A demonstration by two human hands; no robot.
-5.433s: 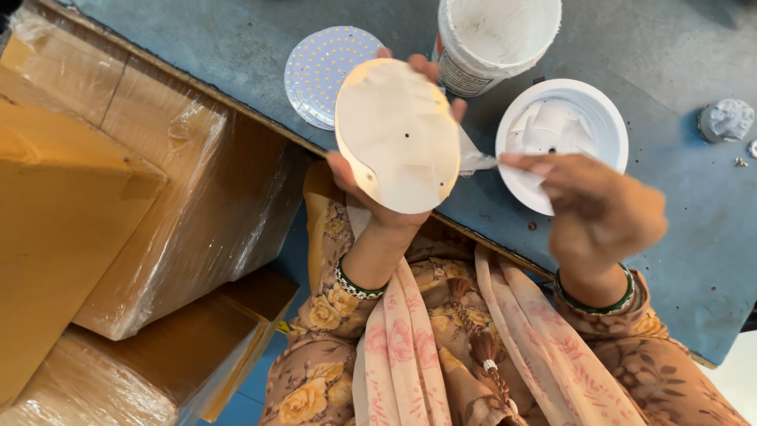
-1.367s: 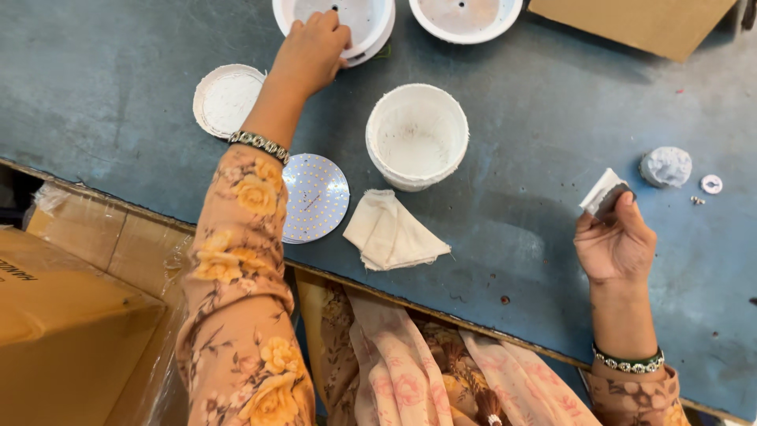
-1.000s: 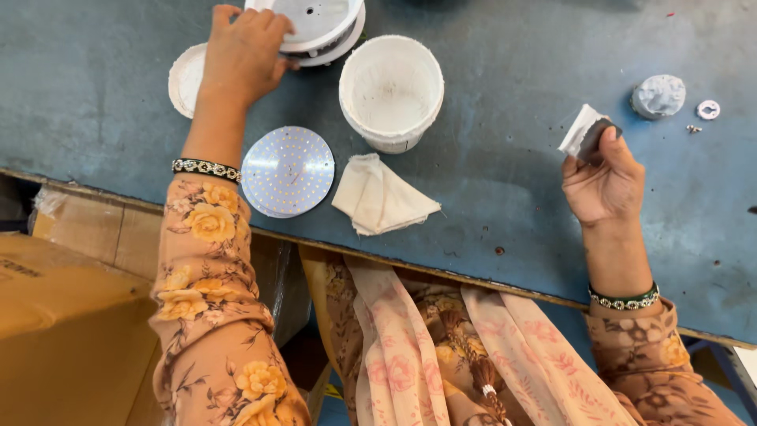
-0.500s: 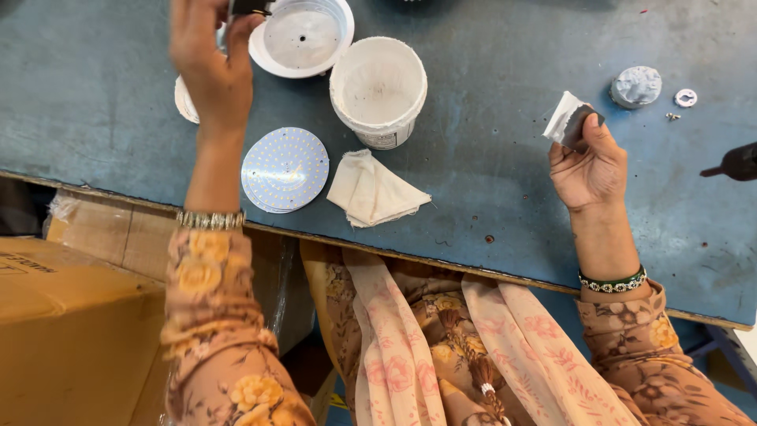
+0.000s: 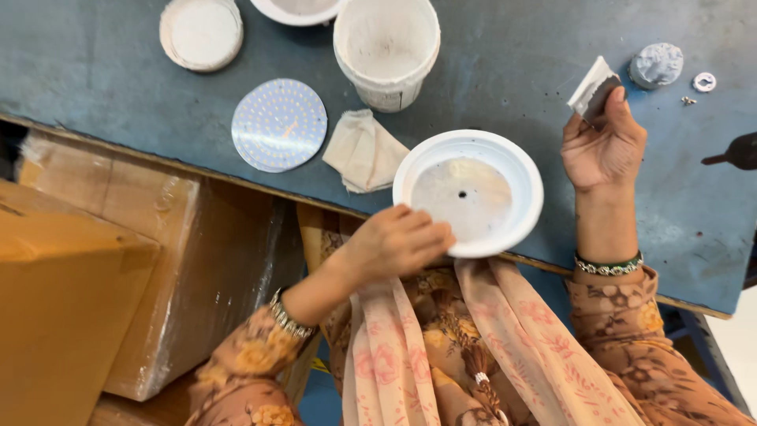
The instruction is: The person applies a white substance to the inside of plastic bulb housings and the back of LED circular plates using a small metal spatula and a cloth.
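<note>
- Left hand [image 5: 398, 244]: closed on near rim of white round housing [image 5: 468, 192], at desk [image 5: 95, 71] near edge.
- Right hand [image 5: 603, 142]: fingers pinching small grey-white pad [image 5: 593, 87], near right edge.
- Beside: folded cloth [image 5: 363, 150], white bucket [image 5: 386, 47].

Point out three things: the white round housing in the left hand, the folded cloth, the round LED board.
white round housing [image 5: 505, 162], head view, upper rim
folded cloth [image 5: 364, 150], head view, middle of the fold
round LED board [image 5: 279, 125], head view, centre of the disc

Brown floral sleeves [image 5: 623, 347], beaded bracelets [image 5: 607, 266] — peach flowered scarf [image 5: 441, 355]
</note>
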